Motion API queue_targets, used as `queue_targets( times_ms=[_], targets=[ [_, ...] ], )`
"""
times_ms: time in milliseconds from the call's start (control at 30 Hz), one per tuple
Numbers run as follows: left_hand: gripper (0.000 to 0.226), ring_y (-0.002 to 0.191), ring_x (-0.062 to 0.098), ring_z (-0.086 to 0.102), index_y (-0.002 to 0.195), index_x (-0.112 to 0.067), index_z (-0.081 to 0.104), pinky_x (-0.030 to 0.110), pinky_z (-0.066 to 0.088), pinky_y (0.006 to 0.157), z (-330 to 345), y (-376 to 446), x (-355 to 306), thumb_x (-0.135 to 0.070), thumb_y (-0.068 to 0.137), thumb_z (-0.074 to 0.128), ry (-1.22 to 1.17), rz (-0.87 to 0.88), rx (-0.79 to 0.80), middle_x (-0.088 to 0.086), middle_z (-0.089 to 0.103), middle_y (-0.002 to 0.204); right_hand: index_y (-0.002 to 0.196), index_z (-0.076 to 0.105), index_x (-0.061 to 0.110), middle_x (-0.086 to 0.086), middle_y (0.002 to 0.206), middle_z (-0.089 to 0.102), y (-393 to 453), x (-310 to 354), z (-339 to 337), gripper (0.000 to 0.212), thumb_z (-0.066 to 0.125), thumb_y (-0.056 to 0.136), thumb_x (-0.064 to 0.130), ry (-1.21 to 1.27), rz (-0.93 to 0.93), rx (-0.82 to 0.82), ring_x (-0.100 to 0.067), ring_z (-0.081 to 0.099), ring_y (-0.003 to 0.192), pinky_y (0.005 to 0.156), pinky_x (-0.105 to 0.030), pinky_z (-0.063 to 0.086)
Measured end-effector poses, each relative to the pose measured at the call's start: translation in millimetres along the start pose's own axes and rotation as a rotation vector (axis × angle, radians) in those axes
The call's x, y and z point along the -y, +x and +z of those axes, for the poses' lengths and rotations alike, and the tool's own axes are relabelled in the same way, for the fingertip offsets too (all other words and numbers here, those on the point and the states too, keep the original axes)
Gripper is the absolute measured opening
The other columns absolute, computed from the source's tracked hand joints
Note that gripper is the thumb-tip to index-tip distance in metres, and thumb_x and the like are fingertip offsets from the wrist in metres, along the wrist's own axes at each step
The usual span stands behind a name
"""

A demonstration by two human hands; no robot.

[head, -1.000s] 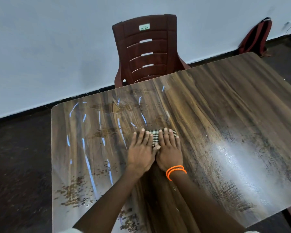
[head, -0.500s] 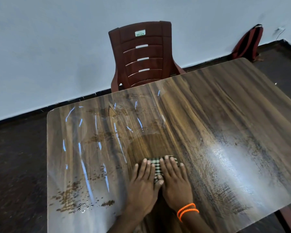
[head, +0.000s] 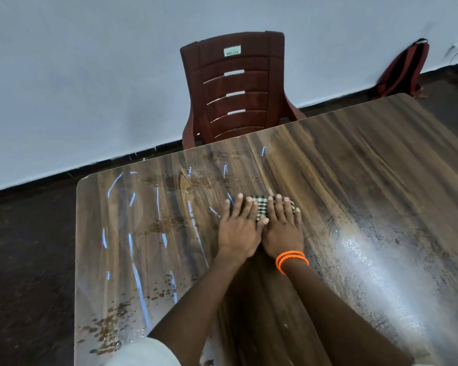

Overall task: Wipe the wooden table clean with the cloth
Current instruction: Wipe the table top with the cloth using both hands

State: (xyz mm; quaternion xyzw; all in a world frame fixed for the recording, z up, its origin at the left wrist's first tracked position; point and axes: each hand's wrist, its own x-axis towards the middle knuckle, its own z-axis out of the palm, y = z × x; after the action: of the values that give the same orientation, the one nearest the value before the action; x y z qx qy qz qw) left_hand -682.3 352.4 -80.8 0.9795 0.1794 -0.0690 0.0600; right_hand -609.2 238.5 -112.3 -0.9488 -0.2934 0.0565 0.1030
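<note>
Left hand (head: pixel 238 228) and right hand (head: pixel 282 229), fingers straight, press the folded checked cloth (head: pixel 262 206) flat on the glossy wooden table (head: pixel 368 180); brown crumbs (head: pixel 106 328) lie at seven o'clock.

cloth (head: pixel 261 207) mostly hidden under hands, table (head: pixel 381 180) cropped right

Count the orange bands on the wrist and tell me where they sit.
2. Both orange bands sit side by side on the right wrist, just behind the right hand that presses the checked cloth. The left wrist shows none; its underside is hidden.
</note>
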Motion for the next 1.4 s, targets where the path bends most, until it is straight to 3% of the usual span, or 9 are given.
queue_targets(
  times_ms=[267, 500, 633, 800, 933, 1100, 1200, 1300, 1400],
  targets=[
    [0.066, 0.152, 0.028, 0.030, 0.145, -0.008, 0.054, 0.054, 0.024, 0.121, 15, -71, 74, -0.050, 0.105, 0.023, -0.060, -0.165, -0.155, 0.010, 0.053, 0.151, 0.159, 0.028, 0.016, -0.006, 0.166, 0.027, -29, 86, 23, 0.064, 0.039, 0.099, 0.033, 0.032, -0.224, 0.014, -0.025, 0.016, 0.156, 0.124, -0.049, 0.012],
    [0.065, 0.154, 0.026, 0.024, 0.146, -0.002, 0.051, 0.049, 0.022, 0.121, 24, -136, 40, -0.047, 0.109, 0.021, -0.089, -0.043, -0.114, 0.013, 0.049, 0.154, 0.161, 0.023, 0.020, -0.001, 0.169, 0.019, -104, 50, 17, 0.065, 0.043, 0.101, 0.035, 0.012, -0.285, 0.036, -0.019, 0.009, 0.157, 0.123, -0.050, 0.018],
    [0.063, 0.153, 0.026, 0.027, 0.148, -0.005, 0.049, 0.049, 0.020, 0.120, 23, -113, 3, -0.047, 0.108, 0.024, -0.109, 0.035, -0.058, 0.011, 0.048, 0.154, 0.160, 0.026, 0.021, -0.001, 0.168, 0.021, -104, 2, 8, 0.065, 0.039, 0.099, 0.038, -0.021, -0.217, 0.022, -0.019, 0.014, 0.156, 0.122, -0.052, 0.022],
    [0.065, 0.154, 0.026, 0.022, 0.151, -0.007, 0.045, 0.052, 0.020, 0.123, 13, -37, -22, -0.048, 0.107, 0.020, -0.112, 0.097, -0.026, 0.011, 0.043, 0.158, 0.160, 0.027, 0.020, -0.003, 0.167, 0.025, -46, -37, -1, 0.064, 0.032, 0.099, 0.041, -0.061, -0.090, 0.002, -0.021, 0.018, 0.155, 0.123, -0.052, 0.020],
    [0.074, 0.157, 0.026, 0.010, 0.157, -0.011, 0.033, 0.052, 0.005, 0.126, -1, 21, -12, -0.049, 0.102, 0.002, -0.060, 0.060, -0.012, 0.007, 0.032, 0.164, 0.160, 0.025, 0.020, -0.005, 0.168, 0.023, 16, -27, -3, 0.067, 0.021, 0.098, 0.043, -0.061, -0.004, -0.001, -0.023, 0.018, 0.155, 0.125, -0.051, 0.014],
    [0.082, 0.157, 0.025, 0.005, 0.159, -0.015, 0.026, 0.051, 0.002, 0.125, -10, 43, 39, -0.051, 0.096, -0.010, -0.010, -0.017, -0.006, 0.002, 0.027, 0.167, 0.161, 0.021, 0.018, -0.006, 0.169, 0.019, 61, 21, 6, 0.071, 0.017, 0.095, 0.042, -0.026, -0.030, 0.021, -0.024, 0.011, 0.156, 0.125, -0.049, 0.004],
    [0.079, 0.157, 0.026, 0.011, 0.157, -0.015, 0.033, 0.051, 0.006, 0.125, -9, 28, 75, -0.051, 0.099, -0.004, -0.006, -0.067, -0.034, 0.002, 0.033, 0.164, 0.160, 0.025, 0.017, -0.006, 0.167, 0.025, 63, 59, 13, 0.069, 0.028, 0.095, 0.038, -0.013, -0.107, 0.025, -0.026, 0.017, 0.156, 0.125, -0.050, 0.010],
    [0.068, 0.152, 0.030, 0.027, 0.146, -0.008, 0.052, 0.054, 0.021, 0.123, -1, -5, 101, -0.047, 0.105, 0.015, -0.038, -0.098, -0.141, 0.009, 0.051, 0.153, 0.160, 0.024, 0.016, -0.007, 0.167, 0.024, 41, 89, 20, 0.068, 0.031, 0.095, 0.036, -0.001, -0.198, 0.032, -0.025, 0.014, 0.156, 0.125, -0.050, 0.010],
    [0.063, 0.153, 0.027, 0.027, 0.144, -0.006, 0.055, 0.053, 0.026, 0.121, 9, -47, 104, -0.045, 0.106, 0.023, -0.053, -0.096, -0.168, 0.010, 0.052, 0.152, 0.160, 0.024, 0.017, -0.005, 0.168, 0.023, 5, 96, 23, 0.066, 0.036, 0.098, 0.035, 0.004, -0.273, 0.023, -0.023, 0.013, 0.156, 0.124, -0.050, 0.012]
  ],
)
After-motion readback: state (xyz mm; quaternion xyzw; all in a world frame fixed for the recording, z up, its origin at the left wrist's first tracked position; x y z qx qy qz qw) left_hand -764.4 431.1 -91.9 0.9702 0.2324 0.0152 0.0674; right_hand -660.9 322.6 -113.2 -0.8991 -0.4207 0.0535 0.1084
